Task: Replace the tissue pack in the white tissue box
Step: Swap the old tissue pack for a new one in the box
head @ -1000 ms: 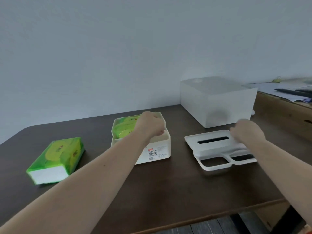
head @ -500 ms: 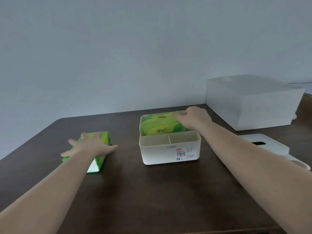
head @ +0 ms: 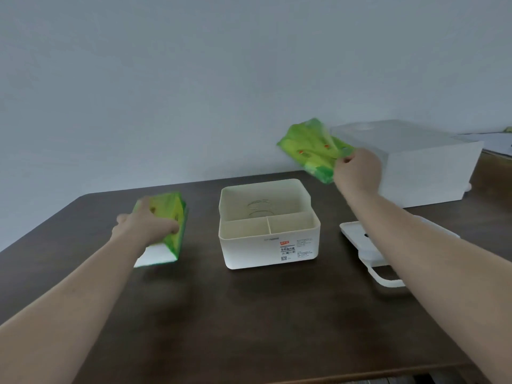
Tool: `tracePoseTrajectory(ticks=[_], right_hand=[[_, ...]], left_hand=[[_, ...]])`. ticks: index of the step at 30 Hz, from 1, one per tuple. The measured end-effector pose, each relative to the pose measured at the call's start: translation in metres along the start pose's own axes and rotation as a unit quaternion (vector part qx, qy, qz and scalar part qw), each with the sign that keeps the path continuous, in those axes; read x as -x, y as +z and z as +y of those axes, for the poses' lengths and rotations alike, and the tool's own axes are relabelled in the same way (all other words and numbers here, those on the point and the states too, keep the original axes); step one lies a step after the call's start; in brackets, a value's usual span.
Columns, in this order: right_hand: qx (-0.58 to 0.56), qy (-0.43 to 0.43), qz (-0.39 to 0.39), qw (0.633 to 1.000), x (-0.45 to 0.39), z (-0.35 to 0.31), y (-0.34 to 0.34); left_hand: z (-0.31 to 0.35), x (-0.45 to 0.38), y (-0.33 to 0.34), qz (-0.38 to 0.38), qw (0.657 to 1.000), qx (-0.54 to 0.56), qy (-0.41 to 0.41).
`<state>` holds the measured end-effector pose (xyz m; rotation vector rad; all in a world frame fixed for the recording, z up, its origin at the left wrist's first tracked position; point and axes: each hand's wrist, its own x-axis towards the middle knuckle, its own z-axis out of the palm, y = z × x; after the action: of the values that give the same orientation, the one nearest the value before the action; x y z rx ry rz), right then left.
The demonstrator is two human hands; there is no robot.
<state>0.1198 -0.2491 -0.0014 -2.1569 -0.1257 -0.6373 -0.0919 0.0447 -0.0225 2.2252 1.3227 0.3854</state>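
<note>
The white tissue box (head: 270, 231) stands open at the middle of the dark table (head: 249, 314), its large rear compartment empty but for a wire spring on the floor, its two small front compartments bare, a printed label on its front wall. The right hand (head: 357, 173), at about 1 o'clock from the box, is closed in a pinch on the edge of a limp, flattened green pack (head: 313, 151), which hangs tilted in the air above the table, clear of the box and in front of the wall. The left hand (head: 146, 225), at about 9 o'clock from the box, lies over a full green pack (head: 166, 236), fingers curled down its right side and thumb out to the left; that pack is tipped up on one long edge, its white end facing the camera, and whether its lower edge touches the table cannot be told. The box's white lid (head: 368, 245) lies flat on the table at 3 o'clock, partly hidden by the right forearm. A larger white bin (head: 429, 173) sits at 2 o'clock, near the wall.
</note>
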Motion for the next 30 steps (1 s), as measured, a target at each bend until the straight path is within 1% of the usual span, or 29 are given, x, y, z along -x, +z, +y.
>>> tracePoseTrajectory(ticks=[2, 4, 7, 9, 10, 12, 15, 17, 18, 19, 20, 21, 23, 25, 27, 30], right_hand=[[0.028, 0.039, -0.007, 0.999, -0.008, 0.023, -0.006], [0.058, 0.062, -0.035, 0.996, -0.008, 0.045, -0.007], [0.084, 0.091, -0.08, 0.989, -0.002, 0.071, -0.002], [0.097, 0.103, -0.103, 0.985, 0.002, 0.077, -0.001], [0.105, 0.1, -0.106, 0.984, 0.003, 0.076, -0.001], [0.105, 0.07, -0.087, 0.988, 0.003, 0.068, -0.004], [0.045, 0.016, -0.047, 0.998, -0.005, 0.046, -0.009], [-0.036, -0.002, -0.066, 0.997, -0.01, 0.028, -0.012], [-0.097, 0.006, -0.098, 0.99, -0.012, 0.019, -0.013], [-0.17, 0.023, -0.145, 0.974, -0.012, 0.01, -0.014], [-0.236, 0.044, -0.201, 0.95, -0.01, 0.001, -0.014], [-0.273, 0.052, -0.248, 0.928, -0.008, -0.007, -0.014], [-0.271, 0.037, -0.309, 0.911, -0.002, -0.017, -0.01], [-0.214, -0.001, -0.346, 0.914, 0.006, -0.022, -0.002], [-0.165, -0.034, -0.36, 0.918, 0.013, -0.024, 0.008], [-0.145, -0.05, -0.358, 0.921, 0.018, -0.026, 0.014]], left_hand=[[0.014, 0.006, -0.007, 0.02, 0.998, 0.027, 0.045], [0.032, 0.014, -0.014, 0.022, 0.993, 0.055, 0.106], [0.065, 0.026, -0.023, -0.004, 0.977, 0.075, 0.199], [0.088, 0.031, -0.025, -0.031, 0.964, 0.049, 0.259], [0.1, 0.033, -0.025, -0.05, 0.957, 0.03, 0.284], [0.122, 0.038, -0.022, -0.094, 0.94, -0.008, 0.327], [0.151, 0.043, -0.014, -0.143, 0.912, -0.068, 0.378], [0.163, 0.044, -0.007, -0.171, 0.896, -0.096, 0.398], [0.168, 0.044, -0.004, -0.183, 0.89, -0.102, 0.405], [0.171, 0.043, 0.0, -0.195, 0.884, -0.102, 0.413], [0.175, 0.042, 0.003, -0.208, 0.878, -0.098, 0.419], [0.177, 0.041, 0.006, -0.221, 0.873, -0.094, 0.425], [0.177, 0.037, 0.012, -0.244, 0.865, -0.095, 0.428], [0.176, 0.031, 0.017, -0.265, 0.861, -0.107, 0.422], [0.172, 0.027, 0.019, -0.281, 0.855, -0.125, 0.418], [0.162, 0.019, 0.023, -0.286, 0.851, -0.126, 0.421]])
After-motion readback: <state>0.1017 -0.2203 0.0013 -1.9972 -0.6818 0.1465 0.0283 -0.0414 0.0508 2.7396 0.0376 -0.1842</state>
